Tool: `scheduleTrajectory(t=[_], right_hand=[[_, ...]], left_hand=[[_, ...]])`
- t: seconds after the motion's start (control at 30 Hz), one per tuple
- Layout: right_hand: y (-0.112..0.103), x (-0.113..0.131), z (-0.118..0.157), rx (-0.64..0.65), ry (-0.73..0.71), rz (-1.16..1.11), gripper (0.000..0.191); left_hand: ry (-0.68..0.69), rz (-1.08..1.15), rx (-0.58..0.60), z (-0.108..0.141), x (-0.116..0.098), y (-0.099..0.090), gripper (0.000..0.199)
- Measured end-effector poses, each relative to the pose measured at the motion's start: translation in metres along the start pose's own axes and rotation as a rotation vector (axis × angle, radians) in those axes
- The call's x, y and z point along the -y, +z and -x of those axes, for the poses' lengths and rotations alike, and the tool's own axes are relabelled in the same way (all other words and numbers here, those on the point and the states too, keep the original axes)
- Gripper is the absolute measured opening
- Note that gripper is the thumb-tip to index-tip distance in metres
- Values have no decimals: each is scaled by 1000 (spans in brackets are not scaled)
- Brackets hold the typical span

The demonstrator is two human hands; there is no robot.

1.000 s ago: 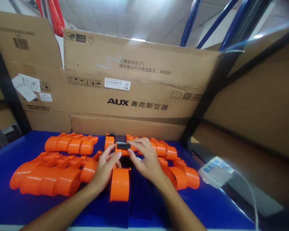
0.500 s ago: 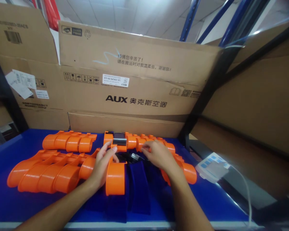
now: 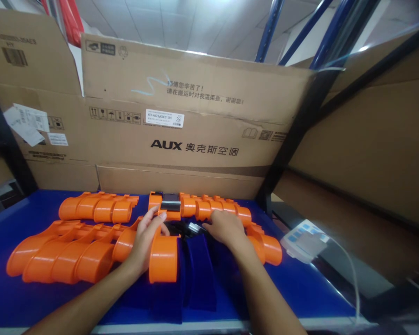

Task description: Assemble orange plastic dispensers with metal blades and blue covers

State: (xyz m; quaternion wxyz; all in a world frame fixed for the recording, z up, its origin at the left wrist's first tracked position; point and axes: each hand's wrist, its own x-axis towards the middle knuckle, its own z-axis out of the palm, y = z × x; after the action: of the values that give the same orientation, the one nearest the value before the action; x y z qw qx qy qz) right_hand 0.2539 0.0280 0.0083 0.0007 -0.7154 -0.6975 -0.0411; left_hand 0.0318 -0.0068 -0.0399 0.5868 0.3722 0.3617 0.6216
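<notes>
My left hand (image 3: pixel 148 237) is wrapped round an orange plastic part (image 3: pixel 163 260) at the middle of the blue table, its thumb and fingers on the upper end. Right of it, my right hand (image 3: pixel 225 228) is closed, with its fingertips hidden beside a small silver piece (image 3: pixel 194 227) among black items. What those fingers hold cannot be made out. Beyond my left hand stands an orange part with a dark ribbed block (image 3: pixel 171 203). Dark blue curved pieces (image 3: pixel 200 274) lie between my forearms.
Rows of orange parts lie at the left (image 3: pixel 97 260), back left (image 3: pixel 104 210) and back right (image 3: pixel 226 206). A clear plastic box (image 3: pixel 305 242) and a white cable (image 3: pixel 352 270) are at the right. A cardboard wall (image 3: pixel 195 163) stands behind the blue table (image 3: pixel 125 307).
My right hand has moved slightly down and left, closer to the silver piece, and its fingers have drawn in. My left hand keeps its grasp. The whole view has shifted a little.
</notes>
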Motion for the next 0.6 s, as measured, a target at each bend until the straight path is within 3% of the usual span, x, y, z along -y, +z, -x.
scheduleTrajectory(t=[0.2, 0.6], right_hand=[[2, 2, 0, 62, -24, -8, 35], [3, 0, 3, 57, -57, -67, 33]], left_hand=[[20, -12, -1, -1, 1, 1, 67], [8, 16, -7, -3, 5, -2, 72]])
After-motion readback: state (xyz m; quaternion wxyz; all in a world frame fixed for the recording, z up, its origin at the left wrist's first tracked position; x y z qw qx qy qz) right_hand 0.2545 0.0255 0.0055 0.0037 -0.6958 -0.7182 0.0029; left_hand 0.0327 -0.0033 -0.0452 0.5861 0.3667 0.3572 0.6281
